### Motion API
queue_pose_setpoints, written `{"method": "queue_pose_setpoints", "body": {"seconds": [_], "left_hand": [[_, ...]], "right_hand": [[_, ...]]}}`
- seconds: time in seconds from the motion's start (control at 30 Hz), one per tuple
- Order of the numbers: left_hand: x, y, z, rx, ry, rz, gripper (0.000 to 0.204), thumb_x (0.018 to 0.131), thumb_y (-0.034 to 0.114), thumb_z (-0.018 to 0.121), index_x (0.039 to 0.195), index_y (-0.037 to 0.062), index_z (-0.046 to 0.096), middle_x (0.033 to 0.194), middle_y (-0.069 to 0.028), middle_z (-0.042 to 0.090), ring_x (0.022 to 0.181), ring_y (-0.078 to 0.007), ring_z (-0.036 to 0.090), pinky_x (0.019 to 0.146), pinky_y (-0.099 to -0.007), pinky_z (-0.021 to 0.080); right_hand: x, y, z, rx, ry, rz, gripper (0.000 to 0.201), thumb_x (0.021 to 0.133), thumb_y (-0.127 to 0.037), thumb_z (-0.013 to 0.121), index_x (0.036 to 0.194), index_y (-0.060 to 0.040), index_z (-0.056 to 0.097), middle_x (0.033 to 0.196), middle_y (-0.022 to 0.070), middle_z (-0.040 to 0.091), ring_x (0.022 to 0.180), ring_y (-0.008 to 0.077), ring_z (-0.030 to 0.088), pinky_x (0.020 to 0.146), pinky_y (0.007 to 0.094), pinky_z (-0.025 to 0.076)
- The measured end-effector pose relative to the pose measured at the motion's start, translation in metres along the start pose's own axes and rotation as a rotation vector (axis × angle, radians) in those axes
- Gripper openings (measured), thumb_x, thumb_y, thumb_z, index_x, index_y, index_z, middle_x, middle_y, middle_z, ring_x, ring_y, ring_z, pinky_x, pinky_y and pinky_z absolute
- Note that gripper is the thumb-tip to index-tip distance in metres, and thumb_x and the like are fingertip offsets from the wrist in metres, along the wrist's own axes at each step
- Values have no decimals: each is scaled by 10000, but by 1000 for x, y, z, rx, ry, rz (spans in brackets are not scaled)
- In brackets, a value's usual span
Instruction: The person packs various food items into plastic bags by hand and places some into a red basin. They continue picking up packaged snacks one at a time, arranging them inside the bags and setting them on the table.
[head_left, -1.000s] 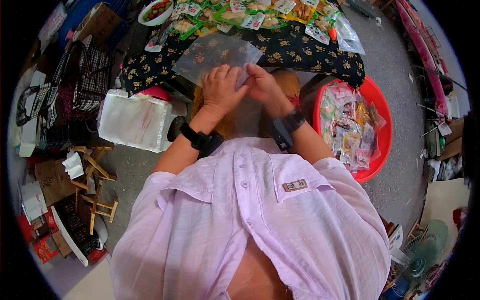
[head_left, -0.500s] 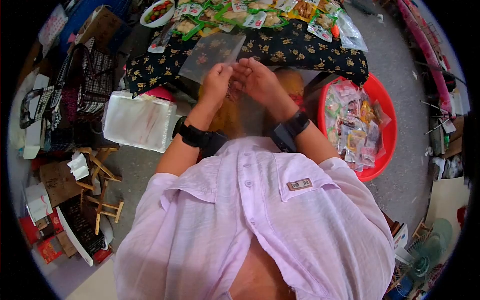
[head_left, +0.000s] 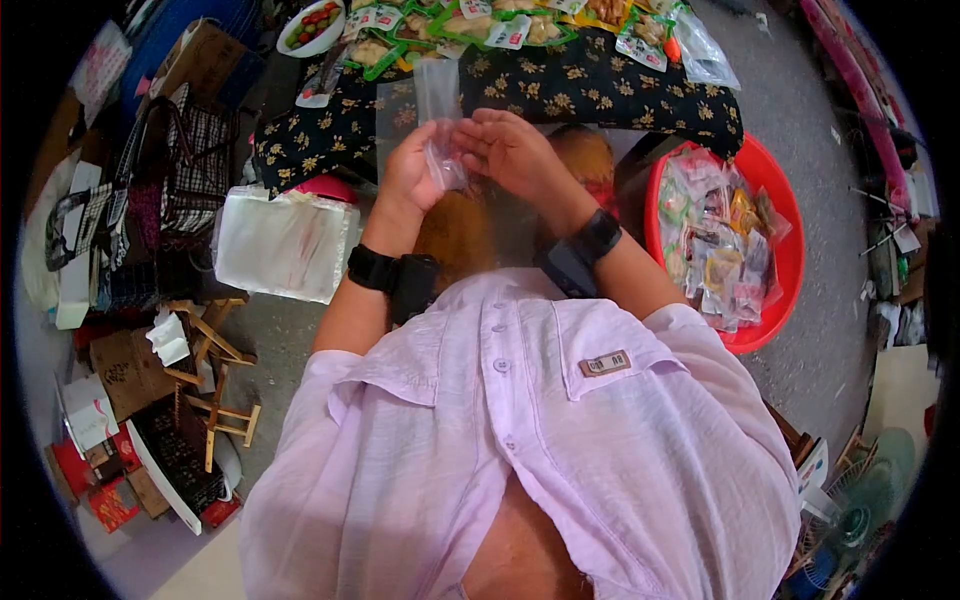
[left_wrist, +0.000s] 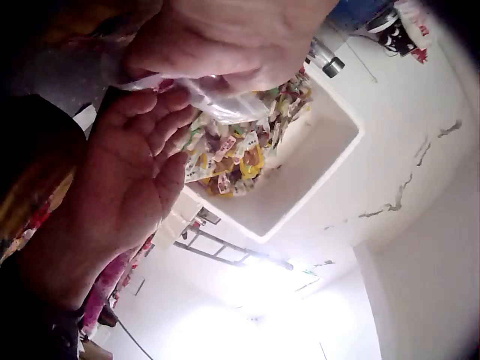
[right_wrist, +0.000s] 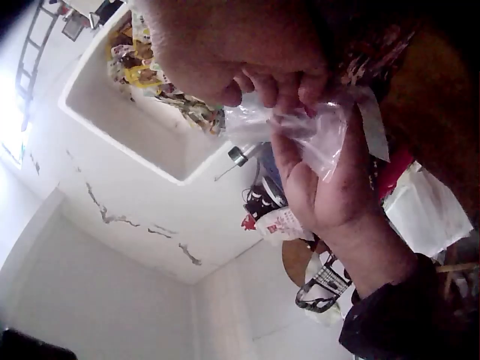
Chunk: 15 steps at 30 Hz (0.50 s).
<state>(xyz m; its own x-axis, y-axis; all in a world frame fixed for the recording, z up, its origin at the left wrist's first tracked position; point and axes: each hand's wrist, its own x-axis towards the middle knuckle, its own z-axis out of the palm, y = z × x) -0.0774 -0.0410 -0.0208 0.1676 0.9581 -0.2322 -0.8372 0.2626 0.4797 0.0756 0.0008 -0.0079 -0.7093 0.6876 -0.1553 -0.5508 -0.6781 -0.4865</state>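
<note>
A clear plastic bag [head_left: 438, 110] stands up folded narrow in my left hand [head_left: 408, 170], which grips its lower part. In the right wrist view the crumpled bag [right_wrist: 319, 135] lies across the palm of my left hand [right_wrist: 330, 191], by the thumb. My right hand [head_left: 515, 158] is beside it, palm turned inward and fingers loosely bent, the fingertips close to or on the plastic. The left wrist view shows the right palm [left_wrist: 124, 184] facing up, with the bag [left_wrist: 225, 105] near its fingers.
Food packets [head_left: 510, 32] and a white bowl [head_left: 312, 30] lie on a flowered black cloth [head_left: 590, 85]. A red tub [head_left: 795, 245] of packets stands at the right, a stack of clear bags [head_left: 285, 245] at the left. The wrist views show a white bin [left_wrist: 300, 187].
The bag has gone from spread flat to folded narrow and upright in my left hand. My right hand has let its edge go and turned palm inward.
</note>
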Motion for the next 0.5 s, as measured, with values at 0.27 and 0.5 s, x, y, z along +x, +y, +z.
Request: {"method": "queue_pose_setpoints", "body": {"seconds": [0.27,0.5], "left_hand": [[-6,-11,17,347,148,226,277,832,238,411,946,5,508,867,-79,548,790,-189,516,711,-304,409],[-14,-13,25,378,241,290,308,853,245,357,934,-6,516,845,-80,551,777,-162,520,684,-275,422]], "right_hand": [[6,8,3,-222,93,-41,176,784,-82,485,949,-37,443,876,59,519,789,154,516,673,272,437],[4,7,10,-325,30,-84,212,781,-122,512,953,-14,449,878,58,508,789,141,502,686,273,433]]}}
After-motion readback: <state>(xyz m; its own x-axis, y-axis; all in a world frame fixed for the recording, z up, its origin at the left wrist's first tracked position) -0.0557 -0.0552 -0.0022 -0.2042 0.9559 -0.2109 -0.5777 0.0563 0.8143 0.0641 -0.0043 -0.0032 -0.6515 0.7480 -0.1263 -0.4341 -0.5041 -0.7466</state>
